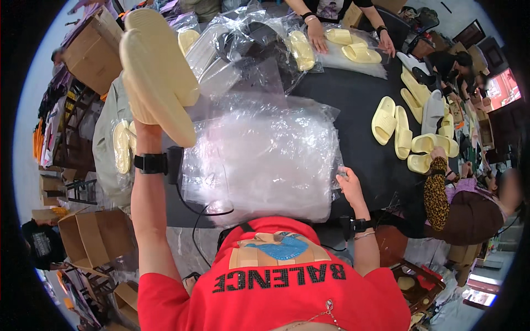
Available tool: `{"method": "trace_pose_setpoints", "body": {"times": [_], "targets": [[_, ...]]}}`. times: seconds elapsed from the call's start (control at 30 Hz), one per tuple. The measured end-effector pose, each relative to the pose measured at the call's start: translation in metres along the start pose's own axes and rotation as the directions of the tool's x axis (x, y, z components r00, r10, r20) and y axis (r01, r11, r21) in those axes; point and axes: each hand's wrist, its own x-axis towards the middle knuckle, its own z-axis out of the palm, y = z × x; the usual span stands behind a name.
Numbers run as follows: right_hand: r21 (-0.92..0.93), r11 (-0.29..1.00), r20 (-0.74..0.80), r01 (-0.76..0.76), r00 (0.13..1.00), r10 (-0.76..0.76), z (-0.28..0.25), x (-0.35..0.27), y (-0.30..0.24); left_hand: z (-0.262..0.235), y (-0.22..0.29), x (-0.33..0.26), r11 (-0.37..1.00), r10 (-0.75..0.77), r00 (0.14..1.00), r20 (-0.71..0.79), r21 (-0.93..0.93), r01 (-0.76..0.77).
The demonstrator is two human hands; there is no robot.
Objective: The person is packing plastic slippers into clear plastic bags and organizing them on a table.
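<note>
the person in the red shirt stood at the near edge of the black table (353, 99), and the left hand (144, 122) was raised high over the table's left edge, clamped around a pair of pale yellow slippers (157, 71) held pressed together with their ribbed soles outward. the fingers were mostly hidden behind the slippers, though the grip itself was plain. a black wrist device (150, 163) sat on that forearm with a cable hanging from it. the right hand (349, 181) was down at the right side of a thick stack of clear plastic bags (265, 160) lying at the near edge of the table, its fingers pinched on the edge of a bag there. so the two hands were well apart, one up with the slippers, the other low on the plastic. further along the table, toward the right edge, loose yellow slippers (395, 128) lay in a cluster with a grey one among them, and a co-worker's arm in a spotted sleeve (436, 193) reached in beside them. at the far edge, another person's hands (317, 37) rested among bagged slippers (302, 51) and crumpled plastic. brown cardboard boxes (94, 55) stood off the table's far left corner, and an open one (94, 237) sat on the floor at the near left.
</note>
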Motion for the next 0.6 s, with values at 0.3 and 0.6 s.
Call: {"method": "trace_pose_setpoints", "body": {"times": [0.3,0.6], "targets": [[-0.423,0.877,-0.121,0.227,0.945,-0.303,-0.011,0.0,-0.034,0.008,-0.036,-0.018,0.982,-0.172,0.971,-0.164,-0.101,0.157],[-0.366,0.564,-0.263,0.74,0.5,-0.825,0.079,0.056,-0.166,0.038,-0.056,-0.047,0.911,-0.332,0.943,-0.033,-0.27,0.312]]}}
